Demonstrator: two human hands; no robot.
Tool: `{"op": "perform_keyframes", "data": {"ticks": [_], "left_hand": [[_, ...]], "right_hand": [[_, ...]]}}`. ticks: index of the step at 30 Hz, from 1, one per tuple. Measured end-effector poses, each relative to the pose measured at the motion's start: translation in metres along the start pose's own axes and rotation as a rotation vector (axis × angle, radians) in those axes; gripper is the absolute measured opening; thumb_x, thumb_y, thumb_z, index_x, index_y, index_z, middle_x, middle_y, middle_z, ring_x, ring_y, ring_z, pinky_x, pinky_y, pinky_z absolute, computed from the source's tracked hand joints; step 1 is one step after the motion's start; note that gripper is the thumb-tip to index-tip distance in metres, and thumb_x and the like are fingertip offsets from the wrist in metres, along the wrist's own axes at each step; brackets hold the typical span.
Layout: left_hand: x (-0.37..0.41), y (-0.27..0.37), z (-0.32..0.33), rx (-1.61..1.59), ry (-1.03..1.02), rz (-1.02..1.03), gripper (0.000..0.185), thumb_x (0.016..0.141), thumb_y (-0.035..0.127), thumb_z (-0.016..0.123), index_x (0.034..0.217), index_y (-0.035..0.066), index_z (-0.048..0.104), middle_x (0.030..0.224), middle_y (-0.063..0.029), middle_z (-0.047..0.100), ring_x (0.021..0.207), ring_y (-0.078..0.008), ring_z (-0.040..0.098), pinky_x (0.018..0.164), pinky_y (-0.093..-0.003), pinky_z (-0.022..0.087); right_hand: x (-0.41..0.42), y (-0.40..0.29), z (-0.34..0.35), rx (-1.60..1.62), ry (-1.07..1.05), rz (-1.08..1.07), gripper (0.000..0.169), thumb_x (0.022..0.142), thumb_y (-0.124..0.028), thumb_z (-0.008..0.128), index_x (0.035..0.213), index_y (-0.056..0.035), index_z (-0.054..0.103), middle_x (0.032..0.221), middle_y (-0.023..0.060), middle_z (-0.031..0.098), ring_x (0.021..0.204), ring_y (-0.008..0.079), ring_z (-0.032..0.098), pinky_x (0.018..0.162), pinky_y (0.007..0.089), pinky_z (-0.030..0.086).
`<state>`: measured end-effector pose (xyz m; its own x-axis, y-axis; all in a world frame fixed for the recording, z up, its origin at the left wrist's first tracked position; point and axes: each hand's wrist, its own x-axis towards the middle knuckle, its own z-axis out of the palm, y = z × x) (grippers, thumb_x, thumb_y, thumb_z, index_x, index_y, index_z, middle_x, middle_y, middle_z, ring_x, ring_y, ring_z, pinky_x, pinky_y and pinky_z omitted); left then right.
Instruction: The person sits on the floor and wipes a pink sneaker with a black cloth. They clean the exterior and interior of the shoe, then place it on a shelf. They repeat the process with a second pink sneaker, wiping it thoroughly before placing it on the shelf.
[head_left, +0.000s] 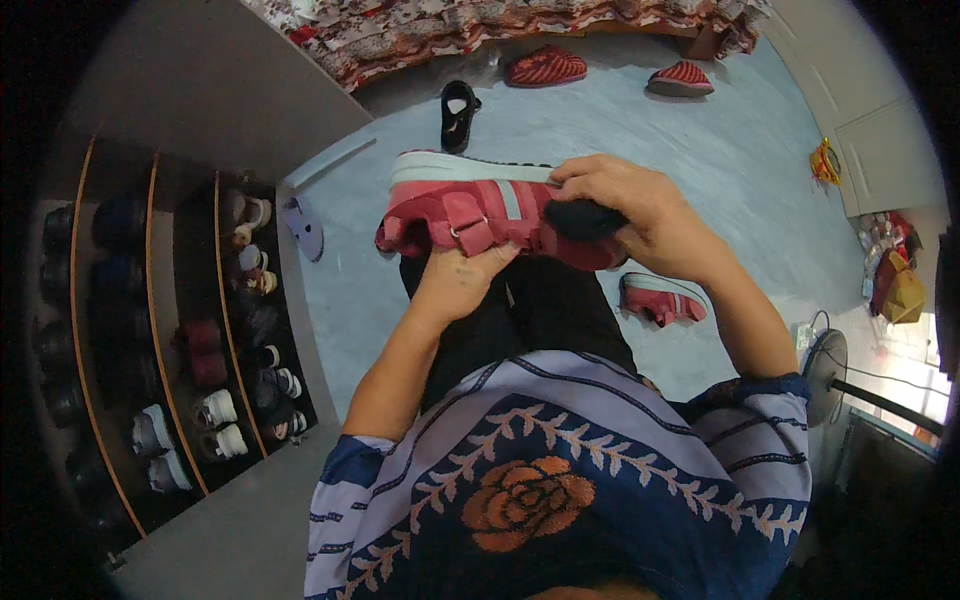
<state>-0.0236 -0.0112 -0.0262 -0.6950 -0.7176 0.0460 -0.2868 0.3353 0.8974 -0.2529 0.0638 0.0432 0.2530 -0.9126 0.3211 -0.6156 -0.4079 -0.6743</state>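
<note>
A red shoe with a white sole and a strap is held up sideways above my lap, its sole facing away from me. My left hand grips it from below at the opening, with the fingers partly hidden inside or behind the shoe. In my right hand is a black rounded object, perhaps a brush or a pad, pressed against the toe end of the shoe. A matching red shoe lies on the floor beyond my right forearm.
At the left stands an open shoe cabinet with shoes on its shelves. A black shoe, a lilac slipper and red striped slippers lie on the floor. A round metal base with a pole stands at the right.
</note>
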Motion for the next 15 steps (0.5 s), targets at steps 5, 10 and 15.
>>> {"op": "perform_keyframes", "data": {"ticks": [5, 10, 15], "left_hand": [[0.012, 0.019, -0.005, -0.469, 0.091, -0.123, 0.027, 0.089, 0.021, 0.060, 0.108, 0.003, 0.061, 0.104, -0.0046, 0.062, 0.095, -0.0156, 0.057, 0.085, -0.0305, 0.044], [0.017, 0.080, -0.019, -1.049, -0.114, -0.143, 0.046, 0.089, 0.018, 0.057, 0.128, 0.000, 0.043, 0.115, -0.0076, 0.057, 0.101, -0.0148, 0.057, 0.082, -0.0289, 0.047], [0.002, 0.088, -0.009, -1.311, -0.213, -0.303, 0.052, 0.086, 0.015, 0.061, 0.130, 0.000, 0.039, 0.119, -0.0109, 0.055, 0.104, -0.0198, 0.057, 0.089, -0.0359, 0.047]], "right_hand": [[-0.023, 0.018, -0.014, 0.140, 0.278, 0.043, 0.041, 0.069, 0.006, 0.055, 0.109, -0.0033, 0.057, 0.117, 0.0132, 0.058, 0.110, 0.0267, 0.056, 0.093, 0.0333, 0.042], [0.008, -0.007, -0.023, 0.080, 0.646, -0.027, 0.035, 0.079, -0.006, 0.061, 0.113, -0.0027, 0.056, 0.107, 0.0103, 0.061, 0.100, 0.0210, 0.058, 0.090, 0.0297, 0.042], [0.052, 0.015, -0.033, 0.139, 0.430, -0.019, 0.030, 0.080, -0.015, 0.063, 0.107, -0.0033, 0.058, 0.093, 0.0119, 0.063, 0.086, 0.0205, 0.060, 0.081, 0.0292, 0.046]]}}
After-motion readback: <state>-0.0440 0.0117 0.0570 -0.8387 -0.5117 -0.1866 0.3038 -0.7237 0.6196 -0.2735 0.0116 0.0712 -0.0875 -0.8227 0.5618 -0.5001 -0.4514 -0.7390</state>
